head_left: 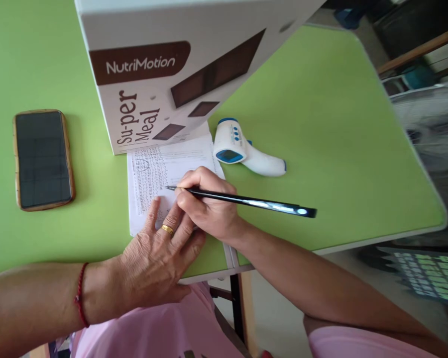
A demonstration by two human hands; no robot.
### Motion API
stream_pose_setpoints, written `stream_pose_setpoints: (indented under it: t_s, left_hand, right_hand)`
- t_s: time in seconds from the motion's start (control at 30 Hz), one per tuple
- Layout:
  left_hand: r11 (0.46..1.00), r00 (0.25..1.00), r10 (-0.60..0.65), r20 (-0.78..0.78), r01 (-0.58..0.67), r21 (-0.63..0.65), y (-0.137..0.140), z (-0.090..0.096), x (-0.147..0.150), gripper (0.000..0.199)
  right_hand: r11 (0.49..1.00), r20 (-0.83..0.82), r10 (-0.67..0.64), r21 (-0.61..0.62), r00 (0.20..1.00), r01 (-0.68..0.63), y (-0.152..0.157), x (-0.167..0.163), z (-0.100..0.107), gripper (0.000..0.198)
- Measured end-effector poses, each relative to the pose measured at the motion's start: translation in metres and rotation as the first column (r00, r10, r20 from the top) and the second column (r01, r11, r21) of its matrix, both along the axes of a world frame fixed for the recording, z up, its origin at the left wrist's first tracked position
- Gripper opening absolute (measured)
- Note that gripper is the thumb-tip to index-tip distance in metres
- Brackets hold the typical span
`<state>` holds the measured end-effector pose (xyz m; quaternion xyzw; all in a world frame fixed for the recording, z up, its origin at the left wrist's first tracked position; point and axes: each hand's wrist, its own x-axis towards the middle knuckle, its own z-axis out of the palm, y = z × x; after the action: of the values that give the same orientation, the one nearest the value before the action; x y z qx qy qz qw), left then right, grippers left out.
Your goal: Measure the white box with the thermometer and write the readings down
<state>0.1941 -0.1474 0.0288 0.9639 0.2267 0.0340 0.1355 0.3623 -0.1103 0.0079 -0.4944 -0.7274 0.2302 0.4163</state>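
Observation:
In the head view, my right hand [209, 201] is closed round a black pen [254, 200], whose tip meets a sheet of paper [186, 156] covered in small handwriting. My left hand [164, 246] lies flat with its fingers stretched over the lower part of the paper. It wears a gold ring and a red wrist cord. The fingertips of both hands are close together. A white box [142, 109] marked NutriMotion stands upright over the far end of the paper and hides part of it.
A white and blue infrared thermometer [246, 149] lies right of the paper. A phone [43, 159] in a brown case rests at the left. The green table [339, 139] has its near edge just in front of my body. A fan [429, 124] stands beyond the right edge.

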Motion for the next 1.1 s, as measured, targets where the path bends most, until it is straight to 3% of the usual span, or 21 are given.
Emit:
stream_pose_setpoints:
  t_s: [0.3,0.53,1.1]
  left_hand:
    - [1.0,1.0,0.001,0.011,-0.001,-0.005,-0.0003,-0.0002,0.0,0.098]
    - [1.0,1.0,-0.007,-0.007,0.007,0.017,-0.0007,0.0004,-0.0006,0.096]
    - [1.0,1.0,-0.004,-0.015,0.005,0.029,0.0013,0.0019,0.0011,0.097]
  right_hand:
    - [1.0,0.041,0.019,-0.023,0.999,-0.018,0.0004,0.0,0.0034,0.017]
    - [0.999,-0.059,-0.003,0.036,0.998,0.006,0.0018,0.0004,0.0026,0.015]
    - [1.0,0.017,-0.006,0.021,1.0,0.005,0.0024,0.0018,0.0041,0.018]
